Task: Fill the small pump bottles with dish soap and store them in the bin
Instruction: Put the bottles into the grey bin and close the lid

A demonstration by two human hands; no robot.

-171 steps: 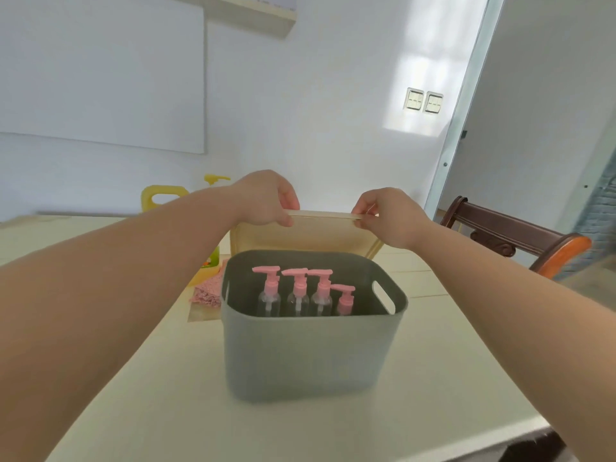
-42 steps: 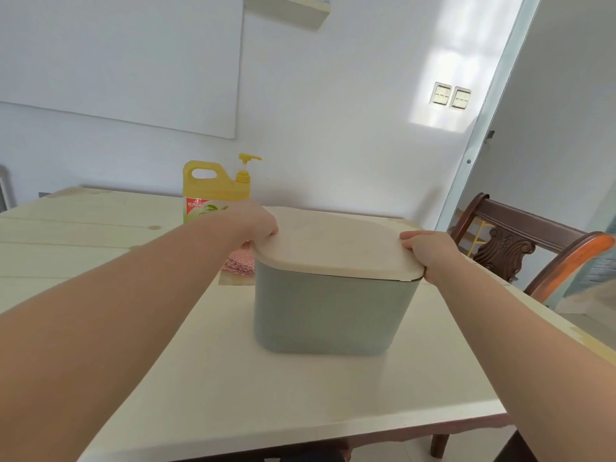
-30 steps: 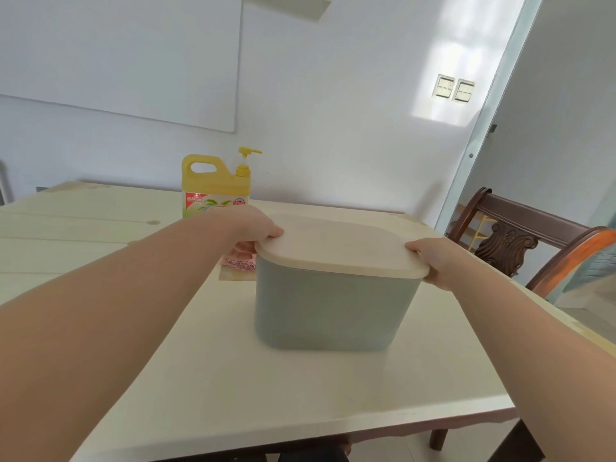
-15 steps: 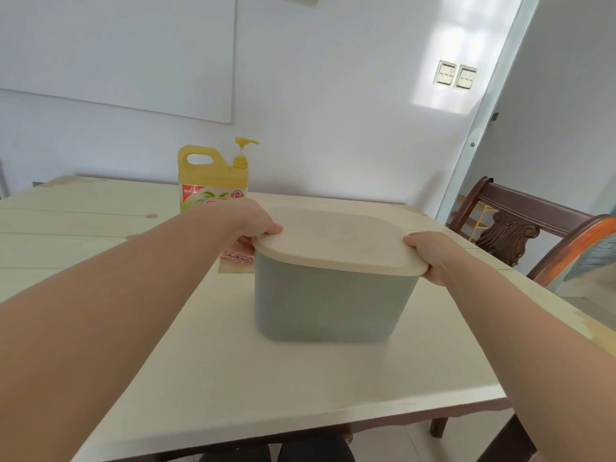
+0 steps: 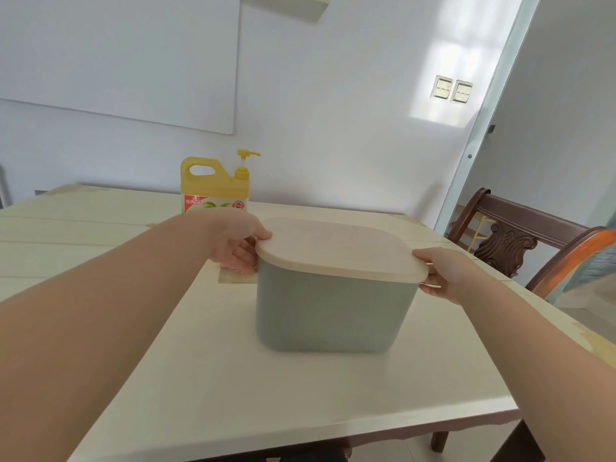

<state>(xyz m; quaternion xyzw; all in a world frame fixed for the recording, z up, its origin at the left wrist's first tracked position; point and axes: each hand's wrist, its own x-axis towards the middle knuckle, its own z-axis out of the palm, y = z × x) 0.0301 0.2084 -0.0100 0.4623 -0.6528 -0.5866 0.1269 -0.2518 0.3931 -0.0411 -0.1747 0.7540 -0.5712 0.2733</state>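
The grey-green bin (image 5: 333, 315) stands on the pale table (image 5: 266, 395) with its beige lid (image 5: 336, 248) lying flat on top. My left hand (image 5: 238, 246) grips the bin's left end, thumb on the lid's edge and fingers curled below the rim. At the right end, my right hand (image 5: 443, 275) grips the same way. The small pump bottles are hidden inside the shut bin. The yellow dish soap jug (image 5: 213, 186) with its pump stands behind my left hand, near the wall.
A dark wooden chair (image 5: 520, 238) stands at the table's right side. A tan mat (image 5: 233, 278) lies just left of the bin, partly behind my left hand. The table's front edge is close below the bin.
The lid, earlier held upright behind the open bin with the pink pump bottles showing, now covers the bin. Over the last second both hands stay at the bin's ends.
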